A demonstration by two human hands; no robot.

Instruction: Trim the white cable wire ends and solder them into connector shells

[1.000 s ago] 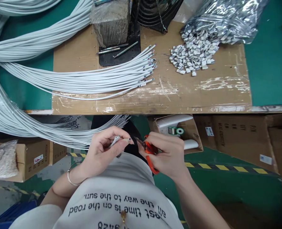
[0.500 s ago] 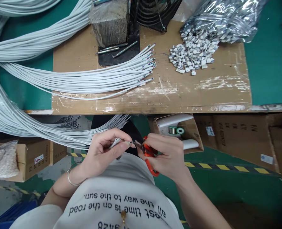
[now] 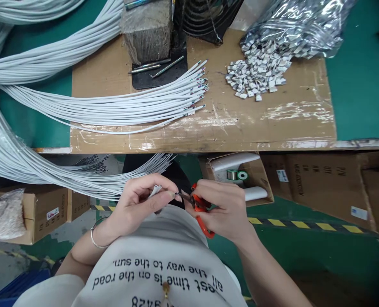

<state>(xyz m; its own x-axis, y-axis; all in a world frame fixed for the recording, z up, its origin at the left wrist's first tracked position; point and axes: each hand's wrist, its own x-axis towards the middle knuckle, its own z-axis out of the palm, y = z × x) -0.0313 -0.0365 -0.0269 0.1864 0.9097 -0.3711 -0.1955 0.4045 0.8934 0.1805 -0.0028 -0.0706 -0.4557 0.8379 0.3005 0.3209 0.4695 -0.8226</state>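
Observation:
My left hand (image 3: 147, 202) is closed around white cables (image 3: 155, 190), with a thin tip pinched between thumb and forefinger. In my right hand (image 3: 221, 209) is a pair of scissors (image 3: 205, 226) with orange handles. The scissor blades point left and meet the small tip at my left fingertips; whether they are closed on it cannot be made out. Behind my left hand hangs a thick bundle of white cables (image 3: 80, 183). On the bench, another bundle of white cables (image 3: 119, 108) lies with its coloured wire ends to the right.
Small white connectors (image 3: 256, 76) spill from a silvery plastic bag (image 3: 304, 25) onto the cardboard (image 3: 272, 128). A wrapped block (image 3: 147, 34), metal rods (image 3: 167, 67) and a black fan (image 3: 208, 19) stand at the back. Below the bench, an open carton (image 3: 266, 181) holds solder spools (image 3: 242, 175).
The bench view shifts very slightly. Both hands stay almost in place, with the scissors still at the left fingertips.

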